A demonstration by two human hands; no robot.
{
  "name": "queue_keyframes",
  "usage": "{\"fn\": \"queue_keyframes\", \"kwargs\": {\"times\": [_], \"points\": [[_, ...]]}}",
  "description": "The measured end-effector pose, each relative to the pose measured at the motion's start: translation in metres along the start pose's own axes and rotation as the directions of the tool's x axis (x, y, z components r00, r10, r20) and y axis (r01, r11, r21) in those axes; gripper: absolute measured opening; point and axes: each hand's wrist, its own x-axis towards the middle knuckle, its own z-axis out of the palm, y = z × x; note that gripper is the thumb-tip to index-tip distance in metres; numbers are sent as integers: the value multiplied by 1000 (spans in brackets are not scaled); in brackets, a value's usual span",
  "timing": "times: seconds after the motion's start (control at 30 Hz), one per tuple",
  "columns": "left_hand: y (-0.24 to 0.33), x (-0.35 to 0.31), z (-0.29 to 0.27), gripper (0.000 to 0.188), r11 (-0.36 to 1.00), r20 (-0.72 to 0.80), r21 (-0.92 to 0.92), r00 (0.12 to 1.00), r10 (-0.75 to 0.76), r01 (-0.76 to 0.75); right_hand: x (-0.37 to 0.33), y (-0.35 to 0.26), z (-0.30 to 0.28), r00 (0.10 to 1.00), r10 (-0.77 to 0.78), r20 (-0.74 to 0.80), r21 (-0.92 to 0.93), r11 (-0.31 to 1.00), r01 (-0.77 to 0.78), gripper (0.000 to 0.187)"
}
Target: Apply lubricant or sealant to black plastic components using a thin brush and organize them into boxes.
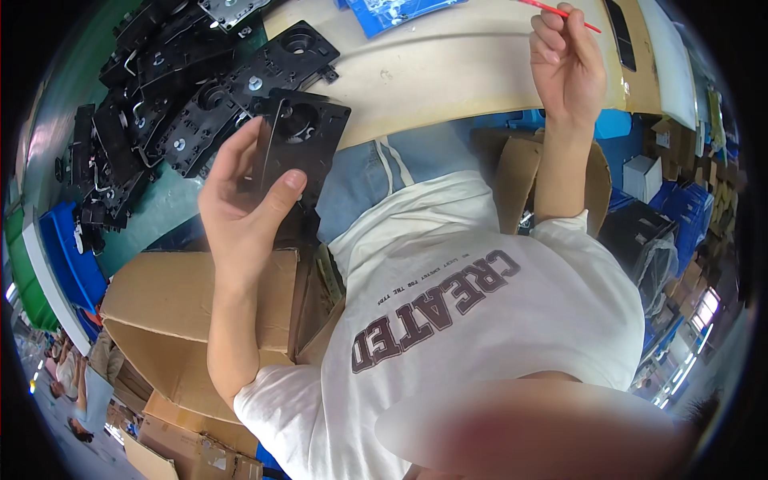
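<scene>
My left hand [248,200] grips a flat black plastic housing [308,136] by its side edges, thumb on the near side and fingers behind. The housing has a round opening near its top and is tilted up beside the table edge. Over the right part of the pale tabletop [448,72], my right hand [568,64] is raised, its fingers pinched around a thin red stick [552,10]. One end of the stick reaches past the top of the picture. The two hands are well apart.
A pile of similar black housings [160,104] with metal bits covers the left of the table. A blue plastic bag [392,14] lies at the far edge. Open cardboard boxes [200,296] stand below my left arm, with a blue bin [76,256] beyond them. Other people sit in the distance.
</scene>
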Motion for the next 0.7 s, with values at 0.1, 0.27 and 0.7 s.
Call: {"fn": "queue_keyframes", "kwargs": {"times": [0.1,0.27,0.7], "points": [[5,-1,-1,58,993,-35,90,996,83,-80,-8,0,12,1000,9,2,58,998,-9,24],[5,-5,-4,60,975,-70,171,985,157,-144,-11,14,25,999,-26,44,-25,999,28,22],[5,-5,-5,58,947,-59,259,976,210,-189,-13,18,47,966,-77,246,-381,909,170,20]]}}
